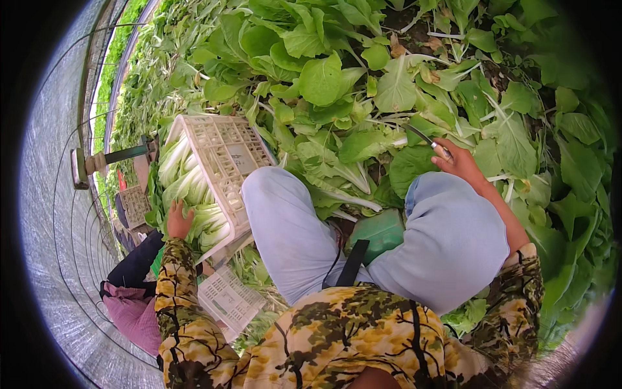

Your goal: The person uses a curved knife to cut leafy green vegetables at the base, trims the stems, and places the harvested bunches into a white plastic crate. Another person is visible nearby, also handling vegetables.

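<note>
My left hand [179,221] rests on or just over pale-stemmed leafy greens [187,167] packed in a white plastic crate [228,146]. Its fingers are spread and appear to grip nothing. The crate stands to the left of my left knee, its slatted side towards me. In my right hand [459,163], beyond my right knee, is a small curved-blade knife [427,138], held by its light wooden handle. The blade points forward and left over the leaves. Around it, broad green leaves [408,167] and cut white stalks lie on the ground.
Leafy plants [320,80] grow densely ahead and to the right. Between my legs is a green plastic object [381,233]. Another white crate [231,296] lies behind the full one. A person in a pink top [133,311] is close at left, near the translucent tunnel wall [53,160].
</note>
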Action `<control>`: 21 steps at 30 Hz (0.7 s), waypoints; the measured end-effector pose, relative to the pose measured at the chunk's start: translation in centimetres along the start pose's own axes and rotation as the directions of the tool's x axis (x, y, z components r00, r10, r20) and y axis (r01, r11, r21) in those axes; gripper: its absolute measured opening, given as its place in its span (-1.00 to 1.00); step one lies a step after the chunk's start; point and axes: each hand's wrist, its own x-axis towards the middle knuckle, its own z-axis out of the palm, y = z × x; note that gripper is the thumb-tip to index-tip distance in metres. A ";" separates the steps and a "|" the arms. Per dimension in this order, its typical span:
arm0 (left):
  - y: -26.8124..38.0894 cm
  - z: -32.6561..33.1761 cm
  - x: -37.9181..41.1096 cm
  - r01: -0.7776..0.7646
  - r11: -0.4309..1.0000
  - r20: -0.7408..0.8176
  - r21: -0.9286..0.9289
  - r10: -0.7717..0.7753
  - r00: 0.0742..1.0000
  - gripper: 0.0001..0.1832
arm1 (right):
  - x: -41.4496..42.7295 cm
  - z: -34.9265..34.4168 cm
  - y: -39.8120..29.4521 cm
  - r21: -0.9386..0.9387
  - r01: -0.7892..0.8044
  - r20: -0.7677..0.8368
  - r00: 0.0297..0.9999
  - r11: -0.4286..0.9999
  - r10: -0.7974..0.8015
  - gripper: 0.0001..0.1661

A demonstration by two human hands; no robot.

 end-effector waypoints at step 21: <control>45.8 6.6 -2.2 -0.806 0.575 -0.001 0.144 0.814 0.581 -0.29 | 1.1 4.1 7.6 0.106 -0.068 -0.022 0.997 0.992 0.071 -0.58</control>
